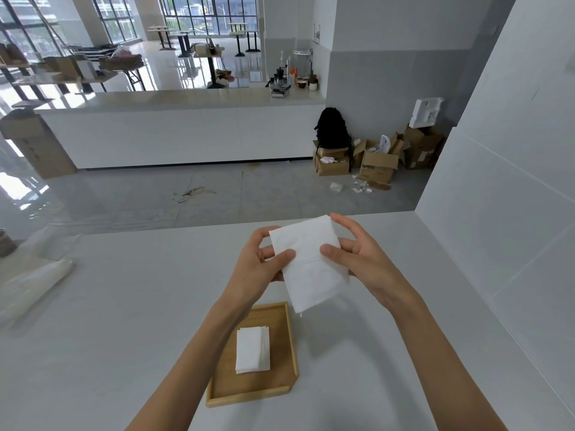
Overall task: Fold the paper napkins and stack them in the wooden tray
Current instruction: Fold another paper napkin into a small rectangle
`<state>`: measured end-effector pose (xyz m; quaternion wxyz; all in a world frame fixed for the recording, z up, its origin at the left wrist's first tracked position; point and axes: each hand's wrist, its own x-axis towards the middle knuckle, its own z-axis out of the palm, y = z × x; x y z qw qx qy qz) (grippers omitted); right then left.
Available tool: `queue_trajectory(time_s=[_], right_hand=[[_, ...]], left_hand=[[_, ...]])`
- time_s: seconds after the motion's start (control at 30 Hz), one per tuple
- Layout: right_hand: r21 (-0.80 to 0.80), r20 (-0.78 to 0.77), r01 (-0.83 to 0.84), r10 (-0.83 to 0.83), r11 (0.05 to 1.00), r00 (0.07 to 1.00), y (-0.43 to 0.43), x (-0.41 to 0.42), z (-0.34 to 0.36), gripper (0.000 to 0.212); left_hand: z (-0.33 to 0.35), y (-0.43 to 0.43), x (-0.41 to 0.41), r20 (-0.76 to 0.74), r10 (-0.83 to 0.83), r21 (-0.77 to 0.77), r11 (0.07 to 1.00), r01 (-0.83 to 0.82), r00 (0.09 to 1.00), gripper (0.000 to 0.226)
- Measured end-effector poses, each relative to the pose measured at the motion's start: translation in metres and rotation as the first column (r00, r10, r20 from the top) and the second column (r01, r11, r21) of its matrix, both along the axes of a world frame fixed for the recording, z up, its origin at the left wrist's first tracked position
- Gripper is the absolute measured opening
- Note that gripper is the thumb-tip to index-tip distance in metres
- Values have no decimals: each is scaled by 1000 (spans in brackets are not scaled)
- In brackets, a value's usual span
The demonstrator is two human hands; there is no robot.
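Both hands hold white napkin above worktop: left hand pinches left edge, right hand pinches right edge. Folded stack lies in wooden tray, near.

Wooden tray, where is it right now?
In the head view, the wooden tray sits bottom centre on the white table, just nearer the person than the held napkin.

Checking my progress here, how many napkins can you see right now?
2 for sure: one napkin pinched between left hand and right hand, one topping the stack in the wooden tray. Layers under it are hidden, uncountable.
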<state>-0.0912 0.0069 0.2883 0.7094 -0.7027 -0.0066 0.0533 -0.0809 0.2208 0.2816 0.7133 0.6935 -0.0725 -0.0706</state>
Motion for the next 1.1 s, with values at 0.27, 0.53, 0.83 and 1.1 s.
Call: queue_trajectory(time_s=[0.27, 0.53, 0.83, 1.1], right_hand=[[65, -14, 89, -88, 994, 996, 1, 1, -14, 20], [30, 3, 51, -51, 998, 999, 0, 4, -23, 20], [25, 120, 122, -124, 992, 985, 2, 6, -20, 57], [-87, 325, 155, -119, 984, 938, 7, 7, -18, 52]], left_hand=[[-1, 3, 1, -5, -78, 56, 995, 78, 997, 37], [-5, 9, 6, 86, -32, 48, 998, 28, 996, 26], [-14, 12, 4, 70, 11, -145, 989, -1, 997, 30], [-13, 7, -2, -237, -165, -238, 965, 108, 957, 30]])
